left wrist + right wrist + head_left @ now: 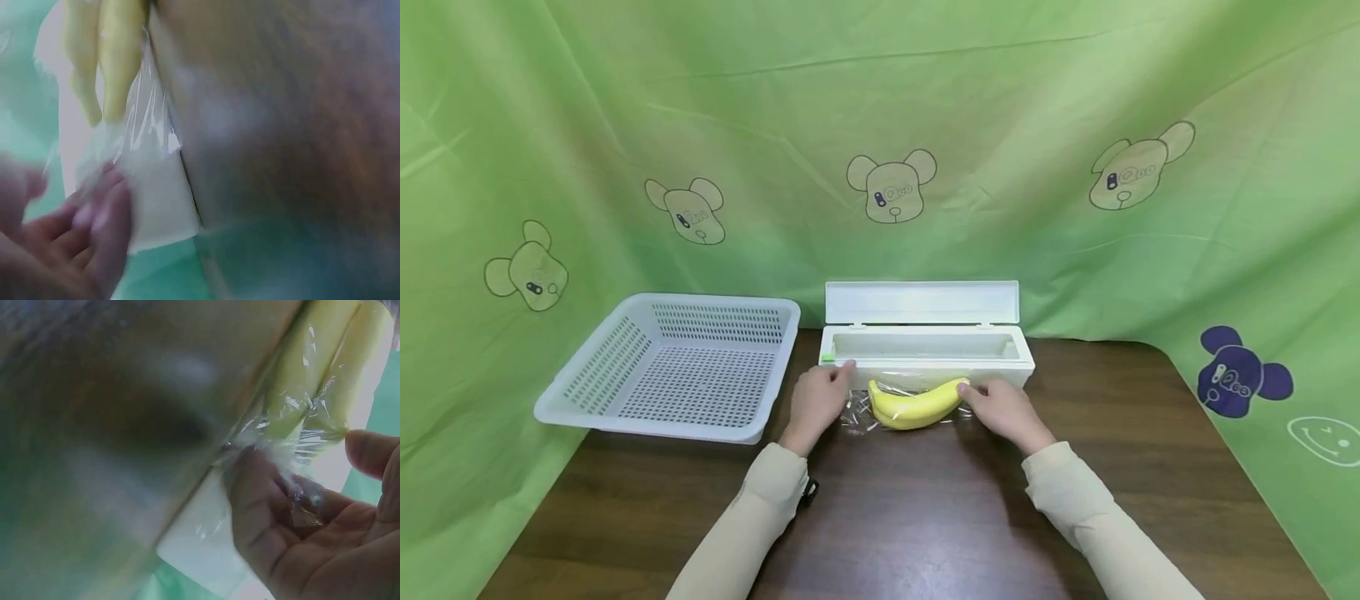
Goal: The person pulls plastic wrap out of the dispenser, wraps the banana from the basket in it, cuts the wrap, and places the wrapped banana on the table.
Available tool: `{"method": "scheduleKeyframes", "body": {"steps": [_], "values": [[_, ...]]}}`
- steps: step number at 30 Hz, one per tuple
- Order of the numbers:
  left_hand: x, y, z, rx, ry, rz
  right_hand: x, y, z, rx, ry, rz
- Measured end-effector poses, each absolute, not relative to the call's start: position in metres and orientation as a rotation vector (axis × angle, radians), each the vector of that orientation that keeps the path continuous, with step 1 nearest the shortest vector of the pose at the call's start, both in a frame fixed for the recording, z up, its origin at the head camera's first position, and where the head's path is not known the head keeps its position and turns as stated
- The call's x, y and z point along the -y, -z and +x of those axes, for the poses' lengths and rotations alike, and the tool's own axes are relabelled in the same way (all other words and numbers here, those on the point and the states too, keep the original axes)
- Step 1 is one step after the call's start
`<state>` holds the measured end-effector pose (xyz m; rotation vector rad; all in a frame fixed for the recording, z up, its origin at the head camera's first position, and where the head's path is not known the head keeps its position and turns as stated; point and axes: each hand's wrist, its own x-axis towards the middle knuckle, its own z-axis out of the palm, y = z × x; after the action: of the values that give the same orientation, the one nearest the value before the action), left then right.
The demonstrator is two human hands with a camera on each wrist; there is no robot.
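Two yellow bananas (917, 407) lie side by side under clear cling film (859, 410), right before a white cling film dispenser (925, 377) whose lid stands raised. At the film's left end, my left hand (818, 398) has its fingers bent in on the film; in the left wrist view creases run from the bananas toward these fingertips. My right hand (1002, 410) holds bunched film at the other end. Its fingers curl beneath the film in the right wrist view, and the thumb (369, 450) is beside a banana's tip.
A pale, perforated plastic basket (647, 429) stands on the left of the brown wooden table (910, 517). A green curtain (775, 108) with printed bear heads hangs behind and along both sides. A small green piece (828, 358) sits at the dispenser's left end.
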<state>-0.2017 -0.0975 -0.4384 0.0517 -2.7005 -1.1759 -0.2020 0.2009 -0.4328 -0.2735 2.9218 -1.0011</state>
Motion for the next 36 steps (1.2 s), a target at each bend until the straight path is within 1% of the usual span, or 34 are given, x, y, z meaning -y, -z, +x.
{"method": "scheduleKeyframes", "body": {"steps": [3, 6, 9, 13, 20, 29, 32, 36], "values": [[0.103, 0.433, -0.201, 2.517, 1.205, 0.101, -0.2, 0.427, -0.201, -2.999, 0.962, -0.289], [0.107, 0.433, -0.203, 2.381, 1.26, 0.07, -0.197, 0.418, -0.201, -3.06, 0.895, -0.269], [0.108, 0.438, -0.207, 2.372, 1.285, 0.021, -0.188, 0.409, -0.2, -3.136, 0.821, -0.26], [0.113, 0.445, -0.212, 2.477, 1.36, -0.005, -0.173, 0.397, -0.203, -3.226, 0.814, -0.326], [0.125, 0.45, -0.221, 2.671, 1.512, 0.014, -0.136, 0.385, -0.214, -3.141, 0.975, -0.669], [0.131, 0.45, -0.23, 2.712, 1.335, -0.013, -0.066, 0.377, -0.24, -2.935, 0.843, -1.018], [0.131, 0.45, -0.231, 2.71, 1.324, -0.039, -0.046, 0.376, -0.25, -2.9, 0.784, -1.104], [0.131, 0.451, -0.232, 2.708, 1.364, -0.07, -0.023, 0.38, -0.259, -2.886, 0.702, -1.131]]}}
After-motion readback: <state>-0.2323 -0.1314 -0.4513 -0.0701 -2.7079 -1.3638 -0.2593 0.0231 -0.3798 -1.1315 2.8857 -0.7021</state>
